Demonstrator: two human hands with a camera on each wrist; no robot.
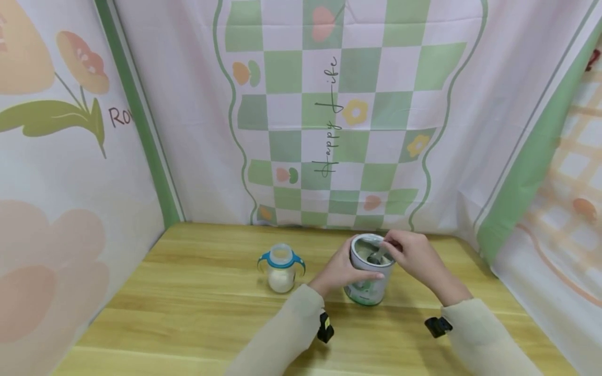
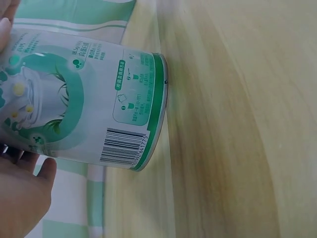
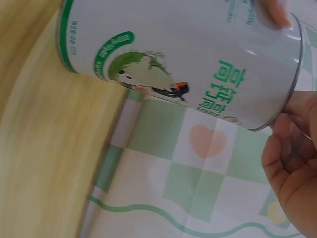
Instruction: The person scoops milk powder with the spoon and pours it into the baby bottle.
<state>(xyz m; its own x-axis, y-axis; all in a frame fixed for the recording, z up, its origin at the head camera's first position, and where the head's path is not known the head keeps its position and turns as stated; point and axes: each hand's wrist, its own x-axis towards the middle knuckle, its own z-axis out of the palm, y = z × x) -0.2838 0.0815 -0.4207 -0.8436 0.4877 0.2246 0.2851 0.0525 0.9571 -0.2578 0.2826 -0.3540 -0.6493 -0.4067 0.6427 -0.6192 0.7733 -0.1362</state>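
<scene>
Desk [image 1: 188, 308] bears a white-and-green can [image 1: 369, 288], mouth up, and, left of it, a two-handled bottle [image 1: 280, 278]. Left hand [image 1: 338, 269] grips the can's side; right hand [image 1: 417, 257] pinches a spoon [image 1: 374, 258] inside its mouth.

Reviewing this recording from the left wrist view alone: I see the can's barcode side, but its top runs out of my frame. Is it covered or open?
Observer: Open; the head view looks down past the rim of the can, and no lid is on it.
Operator: Is the other hand doing anything there?
Observer: Yes, the right hand pinches the handle of a scoop that reaches inside.
Operator: Does anything else stand nearby?
Observer: A blue-handled bottle stands on the table, to the left of the can as the person sees it.
</scene>
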